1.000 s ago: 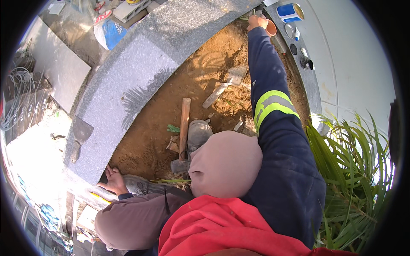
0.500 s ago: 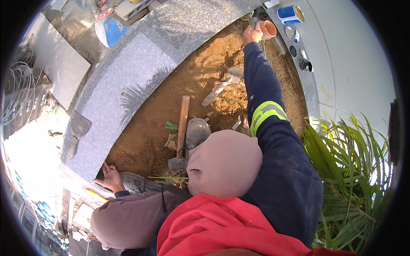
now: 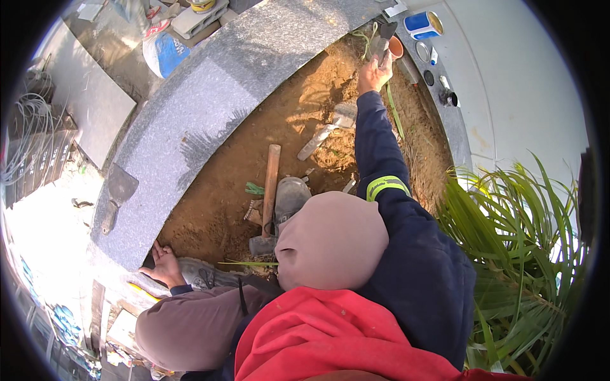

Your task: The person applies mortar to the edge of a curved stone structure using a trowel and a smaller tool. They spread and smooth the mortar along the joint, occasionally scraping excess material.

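Observation:
My right arm stretches far forward over the soil bed [image 3: 254, 136]. At its far corner my right hand [image 3: 373, 77] is closed around a dark grey, flat, broken-looking piece [image 3: 382, 44], held upright. Just right of the piece is an orange plastic pipe end [image 3: 396, 48], partly covered by it. My left hand [image 3: 165, 267] rests at the near left edge of the grey speckled stone slab [image 3: 210, 82], its fingers apart and holding nothing. Between my hands, a wooden-handled hammer [image 3: 271, 184] leans beside my shoe, head down.
A trowel [image 3: 121, 187] lies on the slab. Pale broken pieces [image 3: 318, 141] lie in the soil. Along the far right ledge stand a blue can [image 3: 424, 25] and small items, beside a white wall [image 3: 527, 89]. Palm fronds [image 3: 508, 254] spread at my right.
My right hand has shifted slightly left and nearer, turning the dark piece upright so it covers part of the orange pipe. My left hand stays put.

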The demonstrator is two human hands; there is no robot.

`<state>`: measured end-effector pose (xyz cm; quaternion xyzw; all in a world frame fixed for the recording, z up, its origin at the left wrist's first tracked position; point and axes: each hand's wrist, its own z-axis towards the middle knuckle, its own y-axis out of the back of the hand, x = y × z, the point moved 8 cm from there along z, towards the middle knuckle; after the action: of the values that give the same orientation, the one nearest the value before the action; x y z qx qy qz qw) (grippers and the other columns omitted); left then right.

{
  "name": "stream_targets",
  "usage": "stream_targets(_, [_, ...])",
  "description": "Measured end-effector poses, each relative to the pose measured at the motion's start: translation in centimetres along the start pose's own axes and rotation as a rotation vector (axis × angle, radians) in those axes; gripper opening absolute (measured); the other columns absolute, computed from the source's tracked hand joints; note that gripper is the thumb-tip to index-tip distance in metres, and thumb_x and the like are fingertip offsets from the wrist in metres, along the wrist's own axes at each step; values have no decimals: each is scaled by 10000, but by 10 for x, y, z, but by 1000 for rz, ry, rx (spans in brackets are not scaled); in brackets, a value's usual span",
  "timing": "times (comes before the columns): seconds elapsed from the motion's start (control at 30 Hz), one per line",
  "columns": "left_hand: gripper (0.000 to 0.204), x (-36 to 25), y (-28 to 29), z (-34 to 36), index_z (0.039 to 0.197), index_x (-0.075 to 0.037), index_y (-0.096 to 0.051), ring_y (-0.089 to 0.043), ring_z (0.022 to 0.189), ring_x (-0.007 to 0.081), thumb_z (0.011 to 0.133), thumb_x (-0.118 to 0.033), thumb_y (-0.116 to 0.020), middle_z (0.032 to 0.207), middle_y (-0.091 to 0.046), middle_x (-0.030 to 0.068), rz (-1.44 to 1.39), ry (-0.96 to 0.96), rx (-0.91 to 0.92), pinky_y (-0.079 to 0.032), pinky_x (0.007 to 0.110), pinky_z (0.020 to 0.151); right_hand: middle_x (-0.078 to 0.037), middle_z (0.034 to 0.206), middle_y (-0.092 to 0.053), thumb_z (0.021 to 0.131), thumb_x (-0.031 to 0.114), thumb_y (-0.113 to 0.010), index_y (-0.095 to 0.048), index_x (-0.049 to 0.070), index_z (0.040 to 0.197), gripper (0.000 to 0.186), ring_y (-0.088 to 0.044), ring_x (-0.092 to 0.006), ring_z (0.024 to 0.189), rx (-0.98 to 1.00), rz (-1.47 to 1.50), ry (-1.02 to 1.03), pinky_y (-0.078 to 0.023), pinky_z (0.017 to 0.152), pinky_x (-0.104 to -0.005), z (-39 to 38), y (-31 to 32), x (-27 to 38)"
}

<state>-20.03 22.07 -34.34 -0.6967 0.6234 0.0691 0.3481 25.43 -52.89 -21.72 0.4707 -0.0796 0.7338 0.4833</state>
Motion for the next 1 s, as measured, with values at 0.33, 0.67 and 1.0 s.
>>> stream_targets(0.33, [1219, 4, -5, 1, 1505, 63, -195, -514, 1119, 260, 769, -842, -547, 1514, -385, 262, 17, 17, 25, -392, 362, 825, -297, 1232, -625, 929, 172, -581, -529, -58, 1340, 474, -618, -428, 1137, 114, -346, -104, -487, 989, -434, -23, -21, -8])
stream_targets(0.67, [1173, 4, -5, -1, 1468, 47, -246, -509, 1183, 271, 767, -844, -545, 1515, -382, 269, -6, 22, 31, -396, 370, 831, -338, 1251, -552, 1000, 239, -487, -463, -13, 1421, 491, -584, -453, 1098, 135, -239, -87, -463, 960, -445, 10, -61, -49])
stream_targets(1.0, [1085, -2, 1, -2, 1370, 58, -339, -500, 1208, 280, 790, -843, -513, 1466, -431, 272, 8, -5, -2, -390, 373, 844, -101, 1086, -612, 1005, 52, -497, -261, 122, 1584, 629, -584, -191, 803, 184, 492, -693, -508, 748, -335, -26, -106, -49])
